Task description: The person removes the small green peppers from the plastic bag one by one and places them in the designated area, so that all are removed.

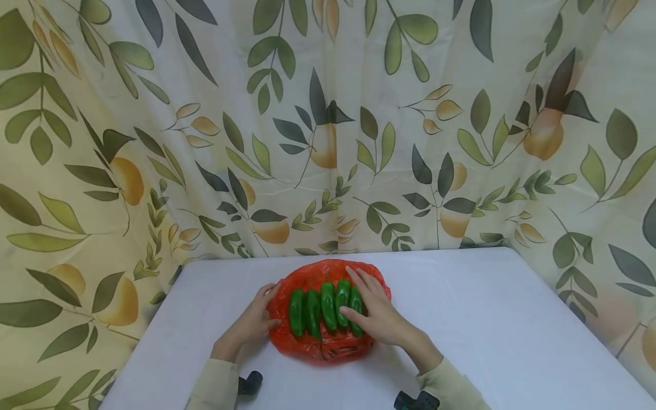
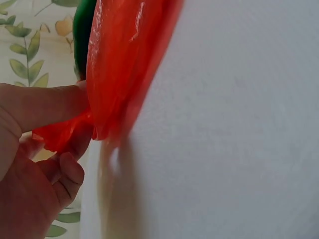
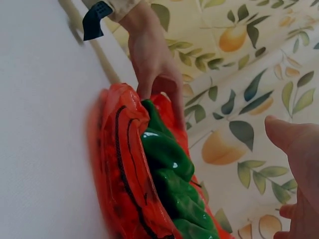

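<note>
A red plastic bag (image 1: 338, 348) lies spread on the white table, with several green chili peppers (image 1: 328, 306) side by side on it. At the bag's left edge is my left hand (image 1: 251, 322). In the left wrist view its thumb (image 2: 55, 105) and fingers pinch the gathered red plastic (image 2: 117, 74). My right hand (image 1: 380, 316) hovers over the bag's right side with fingers spread, thumb close to the rightmost peppers. The right wrist view shows that thumb (image 3: 286, 134) apart from the bag, and black markings on the bag's raised front fold (image 3: 122, 164).
The white table (image 1: 487, 330) stretches to both sides of the bag. Behind it hangs a curtain (image 1: 328, 142) printed with leaves and fruit. Black wrist devices sit at the left cuff (image 1: 250, 382) and right cuff (image 1: 416, 400).
</note>
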Available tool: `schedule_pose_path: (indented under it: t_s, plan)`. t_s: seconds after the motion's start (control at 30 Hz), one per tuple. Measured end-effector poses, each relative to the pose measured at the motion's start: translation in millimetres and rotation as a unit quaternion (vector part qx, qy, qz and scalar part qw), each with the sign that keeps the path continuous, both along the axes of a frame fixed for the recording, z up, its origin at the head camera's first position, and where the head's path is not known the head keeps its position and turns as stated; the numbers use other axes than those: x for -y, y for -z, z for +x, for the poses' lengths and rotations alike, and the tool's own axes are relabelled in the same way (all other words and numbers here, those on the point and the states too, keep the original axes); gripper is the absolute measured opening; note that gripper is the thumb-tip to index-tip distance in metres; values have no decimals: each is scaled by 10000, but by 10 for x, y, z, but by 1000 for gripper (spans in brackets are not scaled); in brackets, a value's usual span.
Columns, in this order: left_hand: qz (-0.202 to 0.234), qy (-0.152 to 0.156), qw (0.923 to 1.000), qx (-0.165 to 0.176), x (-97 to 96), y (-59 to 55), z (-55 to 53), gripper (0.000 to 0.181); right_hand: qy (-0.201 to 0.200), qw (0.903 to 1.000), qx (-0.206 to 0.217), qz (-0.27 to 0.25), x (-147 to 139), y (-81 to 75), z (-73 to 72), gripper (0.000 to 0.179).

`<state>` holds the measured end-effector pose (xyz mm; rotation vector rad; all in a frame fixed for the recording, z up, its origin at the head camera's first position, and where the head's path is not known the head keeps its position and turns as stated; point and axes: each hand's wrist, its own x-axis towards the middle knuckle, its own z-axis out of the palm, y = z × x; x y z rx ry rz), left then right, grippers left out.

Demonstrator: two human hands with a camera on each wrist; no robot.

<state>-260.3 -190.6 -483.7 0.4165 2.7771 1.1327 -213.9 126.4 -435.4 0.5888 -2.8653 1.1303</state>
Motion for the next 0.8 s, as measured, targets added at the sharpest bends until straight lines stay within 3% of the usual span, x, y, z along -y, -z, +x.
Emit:
schedule_pose_path:
  t_s: [0.43, 0.8]
  plan:
    - [-4, 21, 9997, 256, 61, 41, 15, 87, -44, 9997, 242, 39, 118, 17, 31, 83]
    - [-64, -10, 9993, 366, 55, 33, 30, 88, -578, 9977, 214, 285, 381, -27, -82, 80]
